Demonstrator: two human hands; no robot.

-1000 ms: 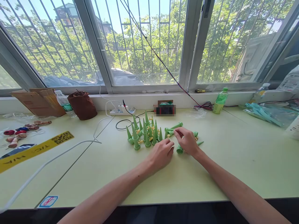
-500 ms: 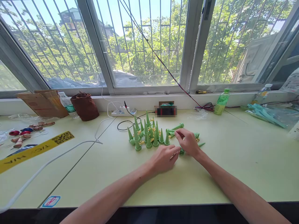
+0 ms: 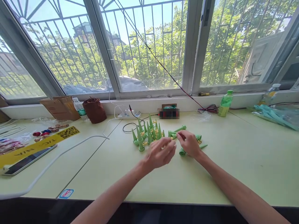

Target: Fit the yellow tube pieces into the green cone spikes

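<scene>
Your left hand (image 3: 160,153) reaches from seven o'clock, half-curled near green spikes (image 3: 149,137); your right hand (image 3: 190,144) from five, fingertips pinched — either's hold, I can't tell.

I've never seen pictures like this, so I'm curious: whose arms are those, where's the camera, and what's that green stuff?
Those are a person's own bare arms. The camera sits on their head, looking forward and down. On the pale table, pointed green spikes stand upright, with small yellow pieces among them. The left hand is in front of them, fingers curled; the right hand is beside green tubes lying down. I can't tell whether either hand holds anything. Behind are a brown pouch and a green-capped bottle.
</scene>
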